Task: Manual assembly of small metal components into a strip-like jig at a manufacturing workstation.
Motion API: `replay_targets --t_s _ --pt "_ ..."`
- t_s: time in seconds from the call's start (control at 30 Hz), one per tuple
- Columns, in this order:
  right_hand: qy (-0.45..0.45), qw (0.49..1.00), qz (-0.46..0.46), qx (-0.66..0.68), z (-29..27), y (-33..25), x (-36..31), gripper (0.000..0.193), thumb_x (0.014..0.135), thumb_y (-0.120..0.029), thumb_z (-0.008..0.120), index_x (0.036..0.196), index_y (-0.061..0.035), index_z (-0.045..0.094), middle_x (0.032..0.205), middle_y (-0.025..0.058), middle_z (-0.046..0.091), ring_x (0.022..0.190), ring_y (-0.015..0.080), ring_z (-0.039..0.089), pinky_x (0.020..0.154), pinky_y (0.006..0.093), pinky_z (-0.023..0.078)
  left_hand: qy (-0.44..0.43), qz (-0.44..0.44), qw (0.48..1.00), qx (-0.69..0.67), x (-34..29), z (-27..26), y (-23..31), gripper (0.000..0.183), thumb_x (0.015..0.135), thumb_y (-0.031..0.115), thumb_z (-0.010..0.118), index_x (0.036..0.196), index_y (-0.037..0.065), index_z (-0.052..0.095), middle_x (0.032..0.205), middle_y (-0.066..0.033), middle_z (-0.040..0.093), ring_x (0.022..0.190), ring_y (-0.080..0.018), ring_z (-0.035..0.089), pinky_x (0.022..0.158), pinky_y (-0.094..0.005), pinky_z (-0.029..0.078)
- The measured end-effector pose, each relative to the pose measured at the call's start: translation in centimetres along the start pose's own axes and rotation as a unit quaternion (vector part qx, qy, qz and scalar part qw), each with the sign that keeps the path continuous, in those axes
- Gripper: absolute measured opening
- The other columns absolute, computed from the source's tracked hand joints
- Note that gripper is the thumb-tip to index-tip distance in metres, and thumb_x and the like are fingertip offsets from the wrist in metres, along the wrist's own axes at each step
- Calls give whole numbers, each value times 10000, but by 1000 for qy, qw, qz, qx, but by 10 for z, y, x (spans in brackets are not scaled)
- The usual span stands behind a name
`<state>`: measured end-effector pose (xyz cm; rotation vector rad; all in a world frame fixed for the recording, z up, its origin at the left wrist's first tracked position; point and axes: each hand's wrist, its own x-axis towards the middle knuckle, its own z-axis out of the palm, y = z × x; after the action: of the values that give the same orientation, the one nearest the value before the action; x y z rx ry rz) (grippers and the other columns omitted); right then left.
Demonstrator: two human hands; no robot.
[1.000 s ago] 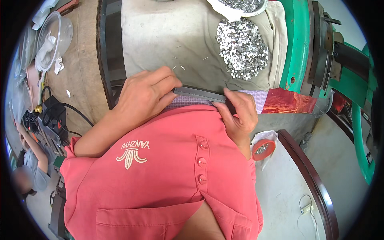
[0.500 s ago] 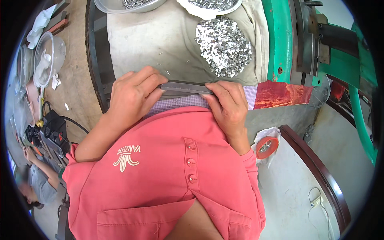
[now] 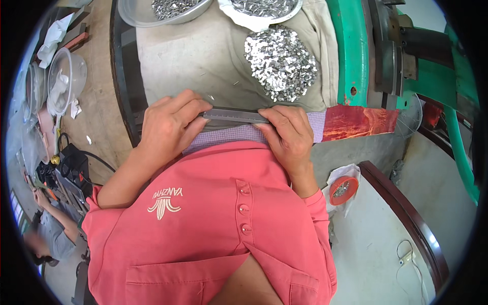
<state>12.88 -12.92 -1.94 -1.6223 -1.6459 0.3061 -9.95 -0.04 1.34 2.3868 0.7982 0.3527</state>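
Observation:
Between my hands I hold a dark grey flat metal bar (image 3: 235,115), with a row of small marks or notches along its face. My left hand (image 3: 172,122) pinches its left end between thumb and fingers. On the other end, my right hand (image 3: 288,131) grips in the same way. The bar lies level, just in front of my body at the near edge of a cloth (image 3: 178,61). Beyond it on the cloth is a pile of small shiny metal pieces (image 3: 280,63). A few thin slivers lie loose near my left fingers.
Two bowls of metal pieces stand at the back, a clear tub (image 3: 137,18) and a white bowl (image 3: 254,21). A green machine frame (image 3: 351,56) rises at right. An orange-red dish (image 3: 343,190) sits lower right. A clear container (image 3: 76,76) is at left; a co-worker (image 3: 56,229) is beyond.
Both hands keep their hold on the bar, which seems tilted slightly, showing more of its marked face. The whole view has shifted a little.

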Motion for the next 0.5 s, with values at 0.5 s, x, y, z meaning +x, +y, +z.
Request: replay_targets --t_s 0.5 --pt "67 998 -6 -10 -17 -1 0 278 736 -132 820 977 -58 704 925 66 650 766 250 627 641 348 500 -74 56 992 87 41 -25 29 310 729 35 737 1029 61 663 1012 -81 665 765 -290 627 701 -388 510"
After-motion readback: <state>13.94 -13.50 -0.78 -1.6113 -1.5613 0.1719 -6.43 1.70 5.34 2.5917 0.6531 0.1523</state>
